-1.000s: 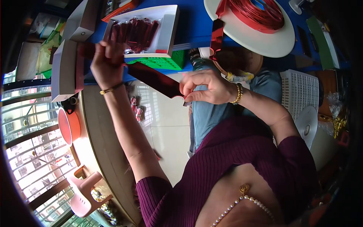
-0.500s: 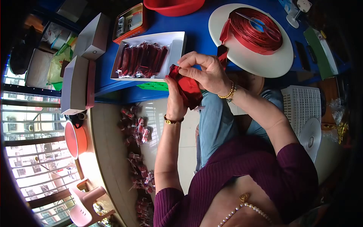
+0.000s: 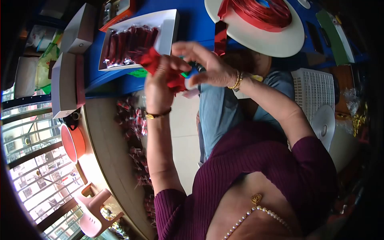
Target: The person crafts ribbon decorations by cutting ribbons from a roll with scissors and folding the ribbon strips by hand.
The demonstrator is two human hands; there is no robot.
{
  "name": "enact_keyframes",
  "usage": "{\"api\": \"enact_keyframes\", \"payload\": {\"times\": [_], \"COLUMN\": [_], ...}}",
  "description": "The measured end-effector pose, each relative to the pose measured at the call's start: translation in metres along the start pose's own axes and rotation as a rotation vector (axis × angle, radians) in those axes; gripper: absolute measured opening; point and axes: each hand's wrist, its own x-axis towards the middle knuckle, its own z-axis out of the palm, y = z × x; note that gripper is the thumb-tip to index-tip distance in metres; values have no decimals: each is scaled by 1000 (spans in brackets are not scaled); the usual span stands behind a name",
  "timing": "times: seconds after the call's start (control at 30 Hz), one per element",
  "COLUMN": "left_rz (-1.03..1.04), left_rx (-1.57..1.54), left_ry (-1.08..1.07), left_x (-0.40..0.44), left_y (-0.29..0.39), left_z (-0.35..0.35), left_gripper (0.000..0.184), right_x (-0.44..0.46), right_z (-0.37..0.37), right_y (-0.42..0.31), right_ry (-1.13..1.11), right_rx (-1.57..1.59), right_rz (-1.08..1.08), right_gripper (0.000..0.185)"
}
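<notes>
My left hand [image 3: 160,80] is wrapped round a bunched red ribbon [image 3: 176,81], in front of the blue table's edge. To its right is my right hand [image 3: 208,66], its fingers spread and curved, with the thumb near the ribbon's end; motion blurs both hands. A roll of red ribbon [image 3: 264,16] lies on a round white board [image 3: 248,38], and a strip of ribbon [image 3: 220,38] hangs from it over the board's edge. Left of my hands, a white box [image 3: 170,28] holds several dark red packets [image 3: 130,44] in clear wrap.
White boxes [image 3: 64,86] stand at the far left, near an orange-red bucket [image 3: 73,143] and a pink chair [image 3: 91,212]. Wrapped red bundles [image 3: 138,122] hang or lie below the table. A white plastic basket [image 3: 318,90] is on the right.
The long ribbon stretched between my hands is now bunched in my left hand. My right hand has moved off the bunch and its fingers have opened. The view has shifted too.
</notes>
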Motion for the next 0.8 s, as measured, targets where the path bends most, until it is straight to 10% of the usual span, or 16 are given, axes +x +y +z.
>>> {"api": "enact_keyframes", "payload": {"times": [0.13, 0.53, 0.8], "left_rz": [-99, 32, 141], "left_rx": [-492, -720, -381], "left_ry": [-133, -93, -137], "left_x": [5, 24, 39], "left_y": [31, 64, 55], "left_z": [-6, -81, -116], "left_gripper": [31, 25, 32], "right_x": [-35, -45, -24], "right_z": [30, 43, 30], "right_y": [30, 17, -23], "right_ry": [-273, -302, -314], "right_rx": [50, 400, -37], "right_rz": [269, 520, -52], "right_gripper": [65, 15, 16]}}
